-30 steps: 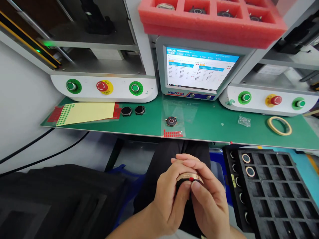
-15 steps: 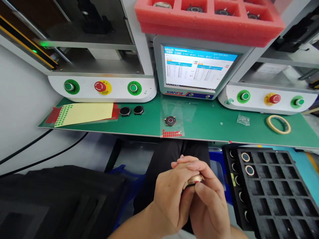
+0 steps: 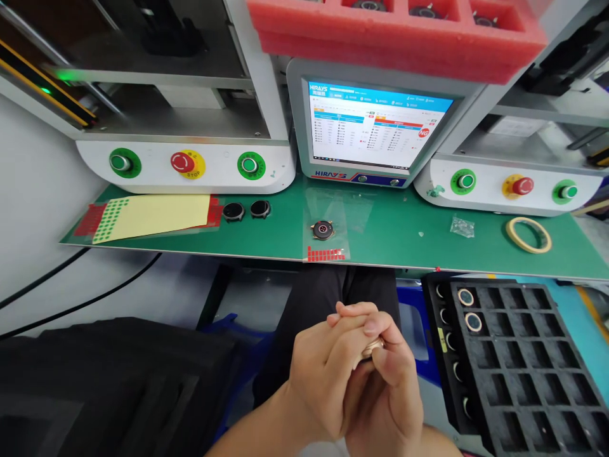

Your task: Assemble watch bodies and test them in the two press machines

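My left hand [image 3: 316,374] and my right hand [image 3: 392,381] are closed together above my lap, wrapped round a gold watch case [image 3: 373,348]. Only a bit of its gold side and dark underside shows between the fingers; the rest is hidden. Beyond my hands, on the green bench [image 3: 394,241], another watch case [image 3: 323,230] lies with its dark sensor back up on a clear film. Red stickers [image 3: 326,254] line that film's front edge. Two dark round watches [image 3: 233,212] sit further left.
A black compartment tray [image 3: 516,330] at right holds two gold-rimmed watches. A tape roll [image 3: 529,235] and a small plastic bag [image 3: 462,226] lie on the bench. Behind stand a monitor [image 3: 380,124], button panels [image 3: 190,168] and red foam [image 3: 394,47] with watch parts. Yellow sheet [image 3: 157,219] lies left.
On the monitor, a red bar and a red NG mark have appeared at the right. My fingers have closed further over the watch case, and less of it shows. The view has shifted slightly.
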Tool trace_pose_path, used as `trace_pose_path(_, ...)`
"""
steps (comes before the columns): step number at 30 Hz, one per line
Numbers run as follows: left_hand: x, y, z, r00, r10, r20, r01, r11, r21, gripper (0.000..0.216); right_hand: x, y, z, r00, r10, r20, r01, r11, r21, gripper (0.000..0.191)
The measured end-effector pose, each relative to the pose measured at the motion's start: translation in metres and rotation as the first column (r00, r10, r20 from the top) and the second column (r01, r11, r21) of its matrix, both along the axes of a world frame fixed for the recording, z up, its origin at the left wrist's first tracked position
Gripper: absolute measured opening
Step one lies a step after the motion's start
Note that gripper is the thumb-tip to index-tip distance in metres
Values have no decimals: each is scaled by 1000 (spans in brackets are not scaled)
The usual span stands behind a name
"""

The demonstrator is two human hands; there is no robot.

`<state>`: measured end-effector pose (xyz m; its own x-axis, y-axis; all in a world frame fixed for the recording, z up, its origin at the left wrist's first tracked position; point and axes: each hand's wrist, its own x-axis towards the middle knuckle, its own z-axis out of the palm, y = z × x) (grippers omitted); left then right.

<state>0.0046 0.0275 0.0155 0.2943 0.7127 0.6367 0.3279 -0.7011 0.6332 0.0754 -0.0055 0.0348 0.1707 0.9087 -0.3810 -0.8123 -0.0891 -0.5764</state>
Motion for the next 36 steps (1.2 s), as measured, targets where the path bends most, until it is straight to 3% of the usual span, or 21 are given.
trace_pose_path(5,-1,1,-9,991,-47,126,49,999,-13,24,1,-2,-3,998,32,48,-33,999,21,9)
trace_pose_path(9,-5,1,-7,985,-127,119,139,986,-93,21,6,-5,-3,988,89,126,-105,987,120,19)
trace_pose_path(12,-6,0,-9,976,-143,164,157,985,-73,23,9,-6,-5,982,107,158,-134,976,171,19)
trace_pose_path(21,-4,0,-17,983,-119,139,118,993,18,30,0,-5,-21,980,-9,196,-39,969,242,14)
trace_pose_path(26,-5,0,-16,990,-101,94,95,994,62,29,3,-6,-24,988,-24,150,-7,980,199,12)
trace_pose_path(29,-5,-4,-13,979,-139,147,159,979,-131,24,12,-5,-25,969,71,237,-118,975,189,13)
trace_pose_path(30,-5,-6,-10,959,-146,241,211,939,-271,22,16,-4,-26,953,102,286,-165,964,206,17)
trace_pose_path(31,-5,-8,-8,916,-137,377,301,857,-419,20,20,-4,-26,934,99,342,-187,954,235,22)
trace_pose_path(33,-3,-9,-2,745,-25,666,552,585,-594,26,27,-3,-26,877,47,478,-213,930,299,35)
trace_pose_path(35,-1,-10,3,571,119,812,753,318,-576,31,32,-2,-26,792,-40,609,-233,902,362,47)
trace_pose_path(36,0,-9,4,518,171,838,806,230,-546,31,35,-2,-26,749,-80,658,-248,886,391,51)
